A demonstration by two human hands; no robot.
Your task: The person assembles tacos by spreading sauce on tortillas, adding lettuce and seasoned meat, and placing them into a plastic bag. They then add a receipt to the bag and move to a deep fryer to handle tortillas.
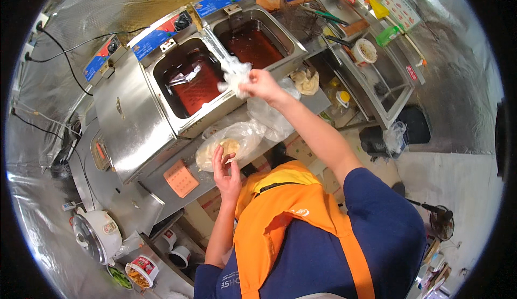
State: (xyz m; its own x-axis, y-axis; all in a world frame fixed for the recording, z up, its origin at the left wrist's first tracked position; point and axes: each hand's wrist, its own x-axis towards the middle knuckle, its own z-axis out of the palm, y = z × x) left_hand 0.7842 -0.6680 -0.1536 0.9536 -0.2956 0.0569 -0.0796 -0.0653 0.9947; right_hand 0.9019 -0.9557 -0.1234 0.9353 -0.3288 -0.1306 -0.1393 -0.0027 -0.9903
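Note:
My right hand (261,86) grips a crumpled white wad (235,76), paper or cloth, I cannot tell which. It is held over the metal divider between two deep fryers, the left fryer (195,93) and the right fryer (253,45), both holding reddish-brown oil. Below, my left hand (228,174) has its fingers spread, with nothing seen in them. Its fingertips are at the edge of a clear plastic bag (245,137) with pale, lumpy food (230,146) inside. That bag rests on the narrow steel ledge in front of the fryers.
An orange-pink printed card (181,178) lies left of the bag. A closed steel lid (132,118) covers the unit at left. At right are a pale crumpled cloth (305,81), a yellow-capped jug (343,97) and a steel rack (385,92). A white cooker (99,234) stands lower left.

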